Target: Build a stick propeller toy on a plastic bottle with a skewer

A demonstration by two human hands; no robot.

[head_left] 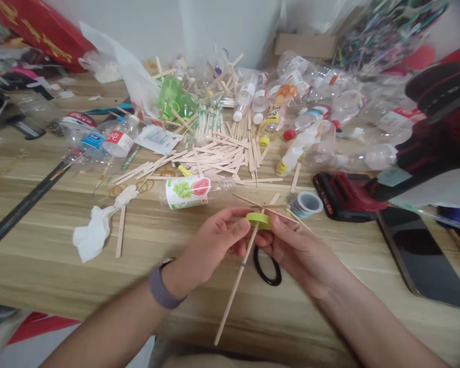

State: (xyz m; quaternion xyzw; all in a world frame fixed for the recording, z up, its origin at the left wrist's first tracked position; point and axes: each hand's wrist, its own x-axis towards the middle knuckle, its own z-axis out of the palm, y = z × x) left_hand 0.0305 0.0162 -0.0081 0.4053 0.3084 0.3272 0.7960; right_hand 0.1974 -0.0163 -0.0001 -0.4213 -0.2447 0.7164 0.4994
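Observation:
Between my two hands is a yellow-green bottle cap (258, 221). My left hand (218, 237) pinches its left side, and my right hand (297, 245) grips its right side. A thin wooden stick (232, 296) runs from the cap down toward me, with a small dark mark partway along. Behind the cap, thin sticks and a flat craft stick (274, 199) cross one another; how they join the cap is hidden by my fingers. Below my right hand lies a black ring (268, 278), probably scissor handle or band, partly covered by the fingers.
A labelled plastic bottle (187, 192) lies just beyond my hands. Farther back are piled craft sticks (222, 158) and several clear bottles (314, 117). At right are a tape roll (306, 204), a red-black power drill (348, 194) and a phone (421, 255); crumpled tissue (92, 232) lies left.

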